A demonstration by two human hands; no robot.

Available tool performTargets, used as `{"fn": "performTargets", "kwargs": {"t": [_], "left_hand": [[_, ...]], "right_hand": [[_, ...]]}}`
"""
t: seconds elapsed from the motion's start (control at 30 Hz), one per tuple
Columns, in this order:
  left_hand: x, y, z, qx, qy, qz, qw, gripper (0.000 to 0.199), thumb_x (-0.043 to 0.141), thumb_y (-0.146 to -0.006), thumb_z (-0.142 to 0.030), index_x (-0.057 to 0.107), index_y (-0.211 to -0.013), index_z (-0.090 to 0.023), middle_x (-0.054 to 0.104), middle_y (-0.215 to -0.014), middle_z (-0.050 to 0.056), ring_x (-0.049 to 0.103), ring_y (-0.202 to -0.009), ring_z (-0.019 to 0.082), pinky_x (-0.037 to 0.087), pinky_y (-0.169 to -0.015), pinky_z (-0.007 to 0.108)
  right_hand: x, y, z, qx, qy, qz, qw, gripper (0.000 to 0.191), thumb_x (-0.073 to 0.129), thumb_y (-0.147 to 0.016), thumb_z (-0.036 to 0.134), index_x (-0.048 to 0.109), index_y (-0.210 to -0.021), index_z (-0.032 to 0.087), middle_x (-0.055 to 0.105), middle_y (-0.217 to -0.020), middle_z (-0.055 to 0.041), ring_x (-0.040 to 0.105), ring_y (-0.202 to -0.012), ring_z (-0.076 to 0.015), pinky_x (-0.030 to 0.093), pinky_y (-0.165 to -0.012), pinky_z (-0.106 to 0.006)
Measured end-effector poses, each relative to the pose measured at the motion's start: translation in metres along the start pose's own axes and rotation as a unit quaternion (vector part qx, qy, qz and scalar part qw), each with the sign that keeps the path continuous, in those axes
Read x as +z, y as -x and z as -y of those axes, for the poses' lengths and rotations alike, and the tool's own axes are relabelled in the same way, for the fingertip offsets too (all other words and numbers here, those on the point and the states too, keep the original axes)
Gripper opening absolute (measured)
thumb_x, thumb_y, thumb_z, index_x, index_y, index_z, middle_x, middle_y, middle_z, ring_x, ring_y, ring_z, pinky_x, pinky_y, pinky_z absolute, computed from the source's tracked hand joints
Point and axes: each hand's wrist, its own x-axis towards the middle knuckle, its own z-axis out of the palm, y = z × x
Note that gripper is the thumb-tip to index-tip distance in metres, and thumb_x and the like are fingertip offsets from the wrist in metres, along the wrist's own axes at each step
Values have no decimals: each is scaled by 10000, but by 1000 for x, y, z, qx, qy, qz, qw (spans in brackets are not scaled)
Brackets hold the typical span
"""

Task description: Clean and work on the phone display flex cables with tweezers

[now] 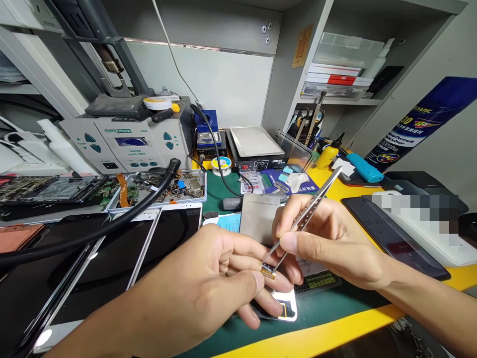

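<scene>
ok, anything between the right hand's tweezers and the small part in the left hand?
Nothing visible: the tweezers in the right hand have their tips at the small part in the left hand.

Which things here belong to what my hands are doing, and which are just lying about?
In use:
tweezers, held in the right hand
small part, held in the left hand

Seemingly just lying about:
spool
yellow bottle
blue spray can

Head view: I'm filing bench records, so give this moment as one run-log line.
Left hand: touching small black-and-gold rectangular component | Right hand: holding silver metal tweezers | Tweezer tips: at component | Beneath: green mat
</scene>
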Motion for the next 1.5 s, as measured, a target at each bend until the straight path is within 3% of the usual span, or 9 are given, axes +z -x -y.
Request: {"fn": "performTargets", "kwargs": {"t": [0.5, 0.8, 1.17, 1.5], "left_hand": [[4, 2, -18, -46, -4, 0, 999, 223, 539, -930, -210, 725, -1025, -129, 769, -1027, 115, 731, -942, 242, 567, -710, 273], [3, 0, -4, -10, 4, -8, 1000, 271, 467, -950, -154, 730, -1016, -173, 770, -1008, 51, 738, -900, 191, 564, -672, 217], [3, 1, -8, -21, 7, -5, 1000, 220, 514, -935, -175, 716, -1001, -120, 766, -1046, 98, 741, -900, 207, 558, -671, 231], [0, 2, -2, -13, 5, 0, 1000, 242, 517, -937, -191, 739, -1026, -160, 792, -986, 80, 745, -825, 193, 592, -698, 250]], "right_hand": [[1, -1, -1, -6, 3, -1, 1000, 107, 685, -879, 221, 595, -851, 169, 689, -712, -11, 629, -512, -110, 525, -500, -244], [0, 1, -2, -9, 16, -1, 1000, 98, 695, -875, 233, 609, -862, 186, 686, -742, -12, 622, -518, -105, 524, -505, -242], [4, -1, 0, -8, 27, -5, 1000, 95, 698, -865, 227, 628, -829, 175, 670, -723, -12, 616, -536, -109, 537, -512, -247], [0, 0, 1, -6, 27, 1, 1000, 94, 702, -865, 231, 630, -842, 175, 670, -710, -1, 617, -536, -104, 532, -520, -239]]}}
